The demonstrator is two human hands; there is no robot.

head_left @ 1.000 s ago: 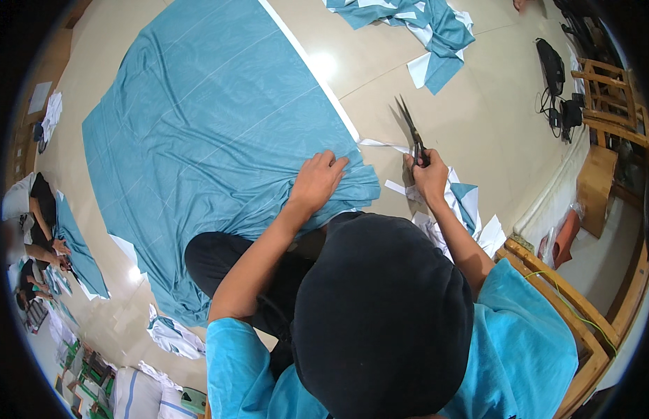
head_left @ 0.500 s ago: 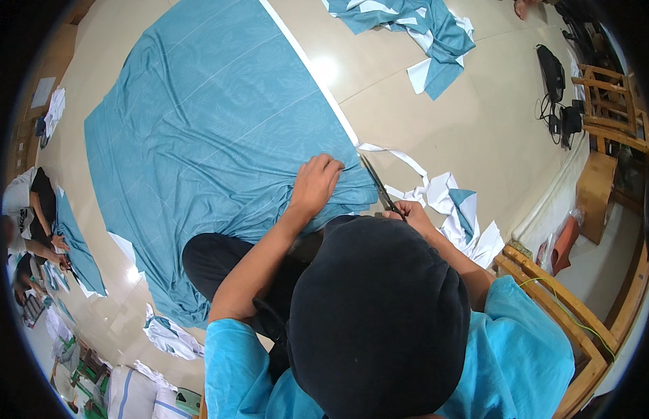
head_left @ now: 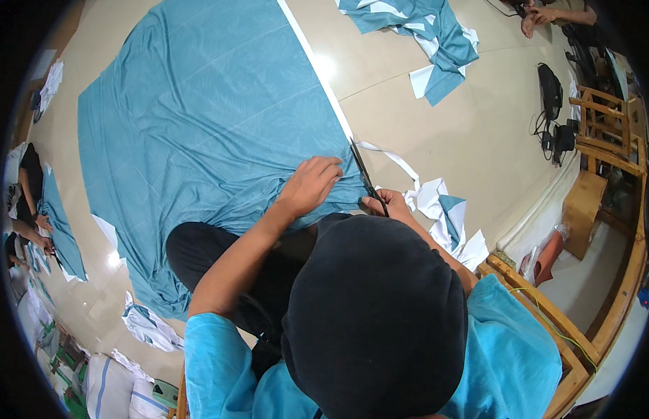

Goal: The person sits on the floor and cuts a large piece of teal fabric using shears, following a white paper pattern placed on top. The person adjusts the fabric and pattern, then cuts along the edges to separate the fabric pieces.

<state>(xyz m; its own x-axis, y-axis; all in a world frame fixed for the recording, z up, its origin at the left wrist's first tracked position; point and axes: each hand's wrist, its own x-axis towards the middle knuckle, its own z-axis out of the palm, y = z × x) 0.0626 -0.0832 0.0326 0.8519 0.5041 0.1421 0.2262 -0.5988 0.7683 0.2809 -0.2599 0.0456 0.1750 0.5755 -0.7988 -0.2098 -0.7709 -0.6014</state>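
Observation:
A large sheet of teal cloth (head_left: pixel 198 112) with a white border (head_left: pixel 314 59) lies spread and wrinkled on the floor. My left hand (head_left: pixel 312 184) rests on its near right part, palm down with fingers stretched out. My right hand (head_left: pixel 384 200) grips black-handled scissors (head_left: pixel 364 170), the blades pointing away from me along the cloth's right edge. Their tips meet the white border where a narrow loose strip (head_left: pixel 394 161) curls off to the right. My right fingers are partly hidden behind the black cap (head_left: pixel 377 314).
White and teal scraps (head_left: pixel 443 213) lie right of my hand, with a larger cloth heap (head_left: pixel 429 45) farther off. A wooden frame (head_left: pixel 548 314) stands at right, near a black bag (head_left: pixel 550 91). Another person's hands (head_left: pixel 43 234) work on teal cloth at far left.
My right hand and the scissors have moved left and forward, bringing the tips onto the white border. My left fingers have straightened a little on the cloth. The view has shifted slightly.

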